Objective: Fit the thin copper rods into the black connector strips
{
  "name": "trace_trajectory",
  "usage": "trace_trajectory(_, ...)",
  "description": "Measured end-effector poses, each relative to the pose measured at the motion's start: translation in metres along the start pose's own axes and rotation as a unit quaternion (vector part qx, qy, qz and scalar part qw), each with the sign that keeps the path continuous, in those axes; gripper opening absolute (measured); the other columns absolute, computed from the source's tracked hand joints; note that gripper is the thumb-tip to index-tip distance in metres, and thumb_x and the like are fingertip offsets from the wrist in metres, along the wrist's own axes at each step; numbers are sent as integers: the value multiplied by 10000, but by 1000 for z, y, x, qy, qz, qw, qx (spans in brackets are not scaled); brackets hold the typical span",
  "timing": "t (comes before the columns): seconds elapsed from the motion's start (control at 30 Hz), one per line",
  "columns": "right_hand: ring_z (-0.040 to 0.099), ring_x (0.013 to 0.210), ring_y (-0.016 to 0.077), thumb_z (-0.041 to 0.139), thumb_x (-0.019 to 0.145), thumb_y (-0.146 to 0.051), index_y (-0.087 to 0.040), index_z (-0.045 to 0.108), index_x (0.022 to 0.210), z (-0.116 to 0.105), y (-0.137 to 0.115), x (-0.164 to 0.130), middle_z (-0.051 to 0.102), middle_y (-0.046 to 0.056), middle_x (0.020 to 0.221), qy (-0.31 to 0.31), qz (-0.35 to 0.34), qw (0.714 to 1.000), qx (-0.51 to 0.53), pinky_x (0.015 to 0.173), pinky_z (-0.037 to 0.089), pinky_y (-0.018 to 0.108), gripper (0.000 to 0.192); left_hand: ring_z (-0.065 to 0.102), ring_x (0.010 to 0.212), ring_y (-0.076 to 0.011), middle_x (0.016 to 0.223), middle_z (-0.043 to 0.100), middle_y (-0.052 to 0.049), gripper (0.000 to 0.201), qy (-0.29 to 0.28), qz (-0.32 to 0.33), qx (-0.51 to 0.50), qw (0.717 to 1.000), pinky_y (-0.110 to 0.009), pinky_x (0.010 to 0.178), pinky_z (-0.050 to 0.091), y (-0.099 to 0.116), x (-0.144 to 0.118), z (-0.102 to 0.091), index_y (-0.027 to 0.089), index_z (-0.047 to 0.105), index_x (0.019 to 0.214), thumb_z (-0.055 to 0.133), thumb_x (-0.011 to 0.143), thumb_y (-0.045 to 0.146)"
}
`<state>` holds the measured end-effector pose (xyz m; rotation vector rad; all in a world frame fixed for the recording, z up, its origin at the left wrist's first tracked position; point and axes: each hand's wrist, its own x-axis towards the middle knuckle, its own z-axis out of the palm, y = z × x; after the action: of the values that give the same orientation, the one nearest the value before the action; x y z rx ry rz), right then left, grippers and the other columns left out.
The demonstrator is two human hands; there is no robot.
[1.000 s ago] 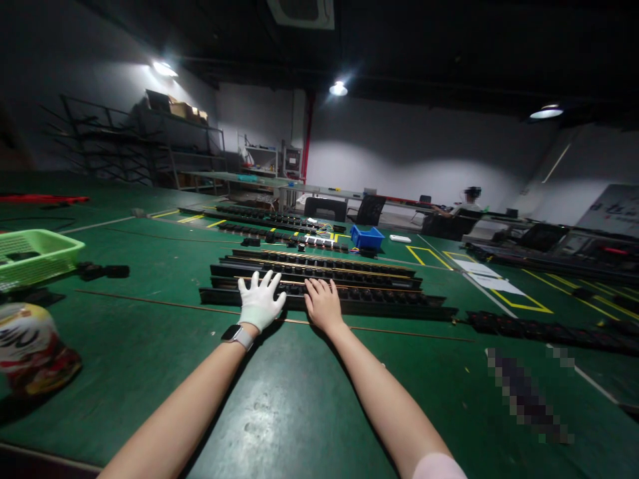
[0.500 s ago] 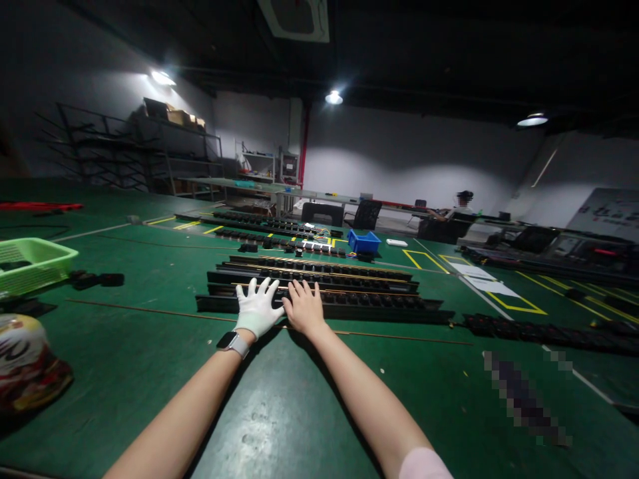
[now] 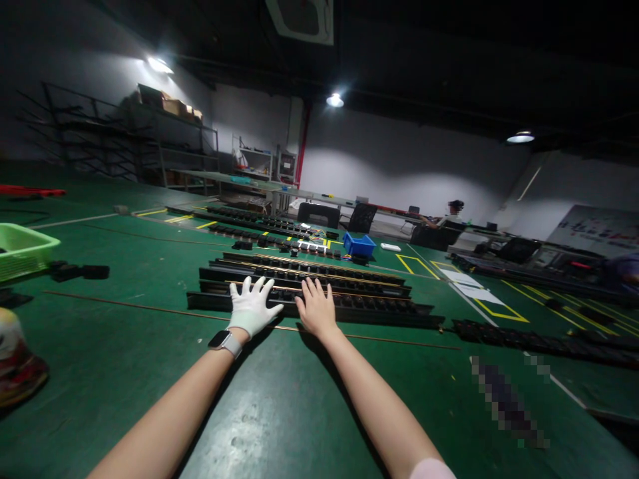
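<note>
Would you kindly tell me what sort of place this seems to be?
Probably a workshop or factory: long black rails lie in rows across a broad, yellow-marked green worktable, with a blue open-topped plastic bin beyond them.

The glove [image 3: 247, 314] on your left hand [image 3: 253, 307] is white fabric with a pale green cuff; your square wristwatch [image 3: 218, 340] has a black face and light grey band. Your right fabric sleeve [image 3: 433, 469] is pale pink. The long channel-shaped rails [image 3: 374, 315] before you are black, striped lengthwise by thin gold-coloured rods [image 3: 354, 293]. The slender rod [image 3: 134, 305] nearer you is copper-brown. Your smooth tabletop [image 3: 284, 412] is green, marked with yellow rectangular outlines [image 3: 513, 319]. The open rectangular bin [image 3: 359, 249] is blue; the perforated plastic basket [image 3: 24, 265] is light green.
</note>
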<state>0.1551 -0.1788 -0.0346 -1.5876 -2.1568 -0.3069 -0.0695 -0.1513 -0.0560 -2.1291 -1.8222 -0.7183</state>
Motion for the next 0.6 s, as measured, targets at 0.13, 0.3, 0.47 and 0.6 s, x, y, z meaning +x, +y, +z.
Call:
trace_trajectory(0.13,331,1641,317,391,1155,-523,-256,490,1672,-2,7,-4,421,79,1752,2,-16,1000,-2,1357,122,613,590,273,1614,-511,1725,482,-115,833,-1,-2,0,1000,-784,1284,31,0,0,0,307,553,1625,594,907,728)
trace_trajectory(0.3,397,1588,282,403,1149,-388,-215,579,1586,-10,27,-10,519,106,1688,101,-10,995,4,1342,217,528,502,286,1610,-498,1725,484,-108,829,2,2,2,1000,-783,1288,20,-1,0,0,304,546,1630,585,916,722)
trace_trajectory(0.47,541,1374,295,429,1067,-208,-162,651,1437,-17,70,-30,632,187,1473,164,97,982,-4,1191,398,450,433,277,1615,-506,1729,478,-107,827,-7,2,-6,1000,-792,1283,27,-1,0,-2,315,540,1635,590,914,717)
trace_trajectory(0.6,545,1317,308,448,1046,-186,-179,686,1348,-15,91,-47,653,186,1393,144,127,981,-25,1144,391,449,384,275,1616,-504,1731,476,-106,823,-4,2,-7,1000,-792,1283,19,-1,1,-2,317,542,1633,596,915,716)
